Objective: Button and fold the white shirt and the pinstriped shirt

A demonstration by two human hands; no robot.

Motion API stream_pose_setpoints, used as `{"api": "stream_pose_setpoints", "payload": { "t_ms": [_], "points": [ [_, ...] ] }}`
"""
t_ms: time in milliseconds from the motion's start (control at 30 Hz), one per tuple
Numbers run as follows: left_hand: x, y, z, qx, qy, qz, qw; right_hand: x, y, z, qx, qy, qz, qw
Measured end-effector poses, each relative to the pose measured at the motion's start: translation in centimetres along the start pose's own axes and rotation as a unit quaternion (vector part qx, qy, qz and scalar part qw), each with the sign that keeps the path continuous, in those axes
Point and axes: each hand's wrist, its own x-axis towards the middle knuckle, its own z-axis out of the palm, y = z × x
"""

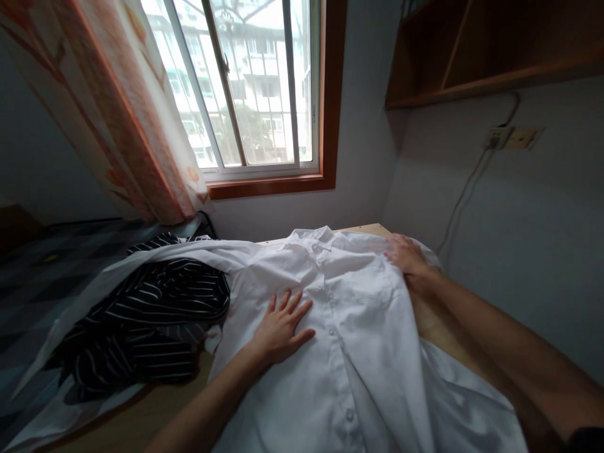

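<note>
Flatly, the left hand (283, 327) presses, fingers spread, on the white shirt (325, 296) beneath both hands; the right hand (406, 255) touches its shoulder, grip unclear. Black striped clothing (174, 296) lies left of the left hand.

Smooth cloth shirt (292, 384), matt cloth bundle (174, 296), smooth wooden tabletop (141, 415), wooden window frame (333, 94).
</note>
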Motion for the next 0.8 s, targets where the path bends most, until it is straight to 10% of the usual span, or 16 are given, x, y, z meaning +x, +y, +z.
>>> {"api": "stream_pose_setpoints", "payload": {
  "t_ms": [233, 400, 633, 800],
  "points": [
    [0.5, 0.0, 0.2, 0.001, 0.001, -0.016, 1.000, -17.5, -4.8, -5.1, 0.160, -0.187, -0.387, 0.889],
    [0.9, 0.2, 0.3, 0.009, 0.005, -0.036, 0.999, -26.1, -7.1, -5.8, 0.152, -0.134, -0.516, 0.832],
    [0.7, 0.2, 0.2, 0.015, 0.006, -0.029, 0.999, -27.3, -7.1, -5.1, 0.210, -0.108, -0.482, 0.844],
    [0.5, 0.0, 0.3, 0.016, 0.012, -0.028, 0.999, -26.2, -6.2, -6.1, 0.372, -0.152, -0.269, 0.875]
  ]
}}
